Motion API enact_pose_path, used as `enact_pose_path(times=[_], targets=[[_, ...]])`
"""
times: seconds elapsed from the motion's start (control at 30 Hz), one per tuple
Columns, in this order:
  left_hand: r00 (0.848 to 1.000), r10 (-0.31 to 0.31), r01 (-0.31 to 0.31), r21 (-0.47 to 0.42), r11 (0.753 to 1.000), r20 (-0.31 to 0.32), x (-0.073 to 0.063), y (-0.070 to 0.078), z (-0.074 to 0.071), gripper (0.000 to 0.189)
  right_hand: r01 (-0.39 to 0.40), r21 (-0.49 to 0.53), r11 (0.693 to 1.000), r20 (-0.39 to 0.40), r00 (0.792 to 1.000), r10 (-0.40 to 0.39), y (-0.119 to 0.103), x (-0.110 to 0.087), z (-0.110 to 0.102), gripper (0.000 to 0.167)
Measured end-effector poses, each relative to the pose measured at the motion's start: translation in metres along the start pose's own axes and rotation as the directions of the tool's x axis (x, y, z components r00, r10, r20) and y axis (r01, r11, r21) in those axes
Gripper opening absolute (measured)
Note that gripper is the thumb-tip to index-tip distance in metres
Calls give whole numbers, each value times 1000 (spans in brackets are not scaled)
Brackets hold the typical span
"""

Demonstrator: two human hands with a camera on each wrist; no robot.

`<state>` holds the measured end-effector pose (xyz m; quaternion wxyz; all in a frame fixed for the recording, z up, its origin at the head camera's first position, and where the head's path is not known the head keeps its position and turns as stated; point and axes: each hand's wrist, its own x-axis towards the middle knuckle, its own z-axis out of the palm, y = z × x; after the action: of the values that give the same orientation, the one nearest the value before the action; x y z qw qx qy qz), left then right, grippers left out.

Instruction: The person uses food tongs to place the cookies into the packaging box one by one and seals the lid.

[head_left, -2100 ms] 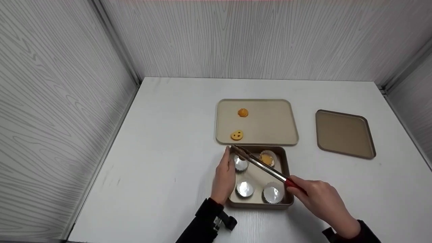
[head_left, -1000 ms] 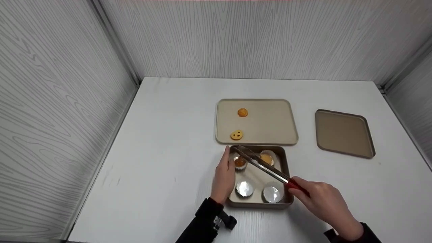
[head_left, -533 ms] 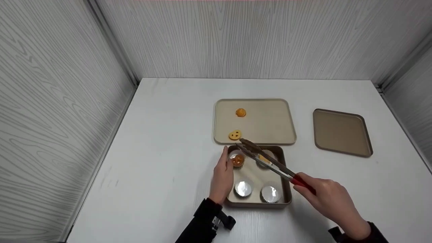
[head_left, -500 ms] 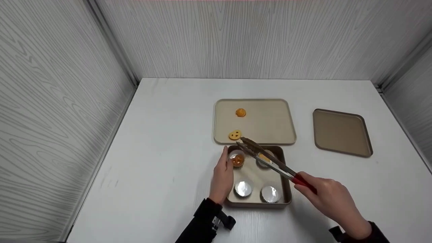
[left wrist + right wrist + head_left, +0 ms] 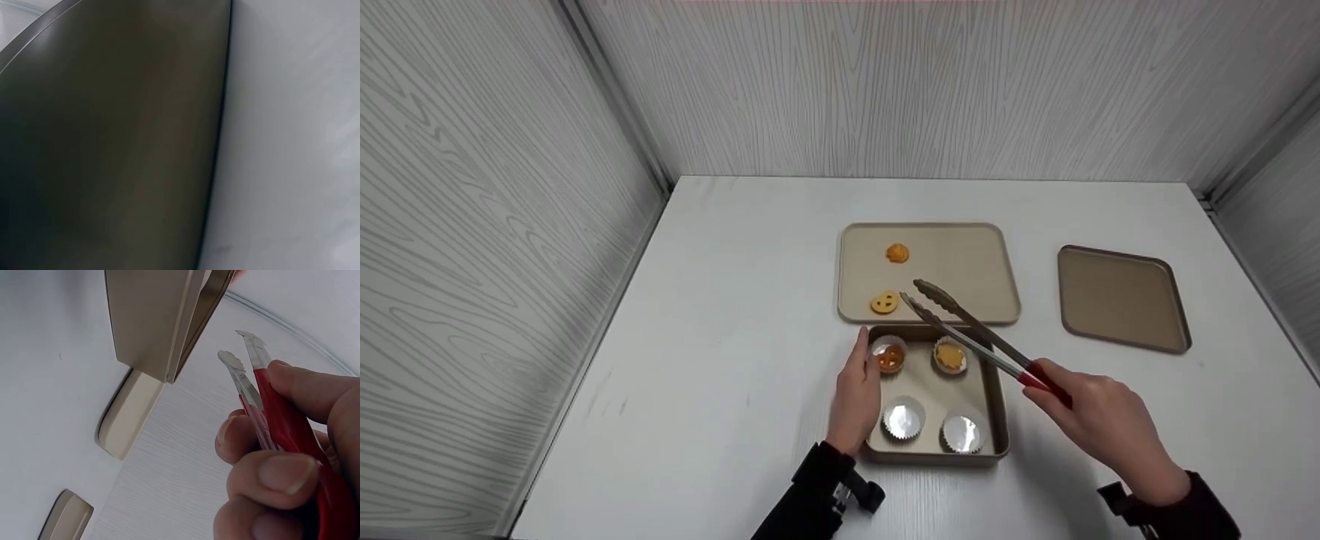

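My right hand (image 5: 1110,420) grips the red handles of metal tongs (image 5: 971,326), also seen in the right wrist view. The tongs' arms stand apart with nothing between them, their tips over the cookie tray's front part. My left hand (image 5: 855,401) holds the left wall of a deep square baking pan (image 5: 937,456), thumb over the rim. In the pan, a brown pretzel-like cookie (image 5: 890,358) lies in the back left foil cup and a yellow cookie (image 5: 950,357) in the back right one. The front left foil cup (image 5: 903,418) and front right foil cup (image 5: 962,433) are bare.
Behind the pan lies a beige tray (image 5: 960,262) with an orange swirled cookie (image 5: 897,253) and a yellow cookie with holes (image 5: 884,302). A brown square tray (image 5: 1123,300) sits to the right. Wood-grain panels (image 5: 840,90) enclose the white table.
The pretzel-like cookie has come to lie in the back left cup, released from the tongs. The tongs have since spread apart and moved up and right, off the pan. My left hand stays put.
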<state>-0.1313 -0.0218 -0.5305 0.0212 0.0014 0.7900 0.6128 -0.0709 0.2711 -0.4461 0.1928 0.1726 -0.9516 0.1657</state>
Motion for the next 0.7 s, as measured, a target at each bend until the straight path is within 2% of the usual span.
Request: enact_pose_path(times=[0.27, 0.5, 0.7], targets=[[1000, -24, 24, -2, 1000, 0, 0, 0, 1, 55, -23, 8, 1000, 21, 1000, 23, 7, 13, 5, 19], [1000, 6, -6, 2, 1000, 2, -1, 2, 2, 55, -85, -6, 996, 104, 991, 85, 11, 27, 7, 19], [1000, 4, -4, 0, 1000, 6, -2, 3, 3, 55, -87, -29, 996, 124, 988, 90, 18, 39, 12, 24]])
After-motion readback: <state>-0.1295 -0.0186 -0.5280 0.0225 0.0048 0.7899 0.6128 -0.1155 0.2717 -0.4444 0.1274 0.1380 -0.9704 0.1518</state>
